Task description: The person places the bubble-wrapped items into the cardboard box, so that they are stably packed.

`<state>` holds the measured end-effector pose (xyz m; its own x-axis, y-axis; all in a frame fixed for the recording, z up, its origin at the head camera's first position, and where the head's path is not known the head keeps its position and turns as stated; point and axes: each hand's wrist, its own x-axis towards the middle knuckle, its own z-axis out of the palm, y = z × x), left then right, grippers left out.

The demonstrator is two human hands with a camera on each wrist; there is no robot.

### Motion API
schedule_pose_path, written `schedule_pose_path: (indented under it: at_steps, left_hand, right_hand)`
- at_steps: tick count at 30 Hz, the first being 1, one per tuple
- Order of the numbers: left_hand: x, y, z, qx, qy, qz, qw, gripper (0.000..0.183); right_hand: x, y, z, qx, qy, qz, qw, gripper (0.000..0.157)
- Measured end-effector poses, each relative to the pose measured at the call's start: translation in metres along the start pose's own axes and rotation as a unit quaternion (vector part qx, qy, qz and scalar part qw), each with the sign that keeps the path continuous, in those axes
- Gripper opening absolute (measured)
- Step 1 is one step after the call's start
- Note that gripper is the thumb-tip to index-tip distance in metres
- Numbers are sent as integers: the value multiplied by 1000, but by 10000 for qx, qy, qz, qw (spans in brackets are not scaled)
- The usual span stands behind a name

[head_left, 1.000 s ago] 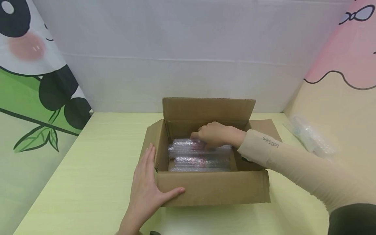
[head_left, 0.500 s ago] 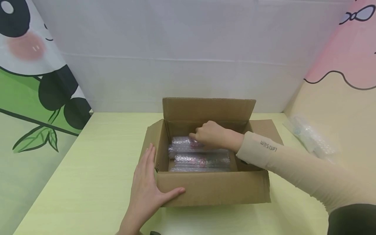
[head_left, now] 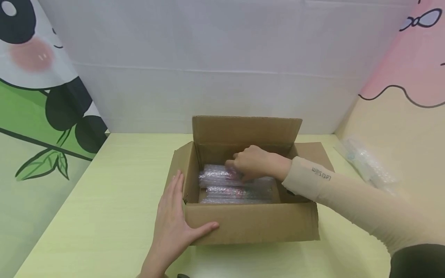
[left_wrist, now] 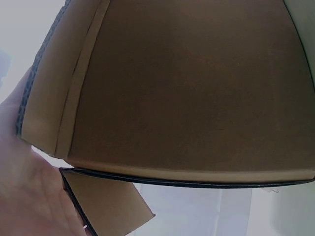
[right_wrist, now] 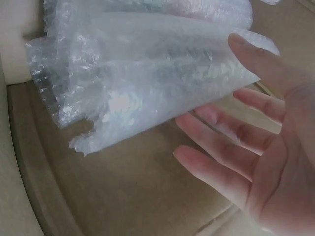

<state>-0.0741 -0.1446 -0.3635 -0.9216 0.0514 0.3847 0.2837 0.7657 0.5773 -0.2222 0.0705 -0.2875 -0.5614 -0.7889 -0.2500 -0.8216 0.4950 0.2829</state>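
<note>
On pale bench (head_left: 104, 216), cardboard box (head_left: 212, 154) with flaps up holds bubble-wrap packets (head_left: 240, 192). Right hand (head_left: 255, 162) reaches inside, fingers spread and bent a little, thumb touching back packet (head_left: 215, 173). Left hand (head_left: 174, 220) spread, fingers along left flap (head_left: 180, 160), thumb on front flap (head_left: 264, 224). Another wrapped packet (head_left: 370, 162) lies right of box, not touching it.

This looks like a small screened-off work nook, whether in a home or workplace I cannot tell: a pale yellow-green tabletop (head_left: 114, 185) is closed in by a whitish sheet (head_left: 226, 73) behind, a cartoon panda print (head_left: 34, 77) on the left and a pink-and-cream print (head_left: 406, 73) on the right, with an open cardboard box (head_left: 252, 224) of bubble-wrapped packets (head_left: 240, 192) standing on it
</note>
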Motion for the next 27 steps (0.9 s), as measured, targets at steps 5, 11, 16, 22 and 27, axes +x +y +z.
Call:
schedule_pose_path:
  at_steps: [5, 11, 16, 22, 27]
  left_hand:
    - [0, 0, 0, -18, -9, -13, 10000, 133]
    - [0, 1, 1, 10, -7, 4, 10000, 133]
    - [0, 2, 1, -28, -16, -15, 10000, 133]
    - [0, 2, 1, -29, -41, -16, 10000, 133]
    - [1, 2, 1, -21, -37, -7, 10000, 133]
  right_hand:
    - [-8, 6, -11, 380, -195, 204, 9989, 61]
    - [-37, 22, -34, 1147, 228, 544, 9916, 61]
    - [-72, 43, -46, 1521, 621, 947, 9819, 56]
    - [-120, 69, -46, 2115, 919, 1488, 9616, 49]
    - [-163, 86, -35, 2336, 1248, 2105, 9410, 48]
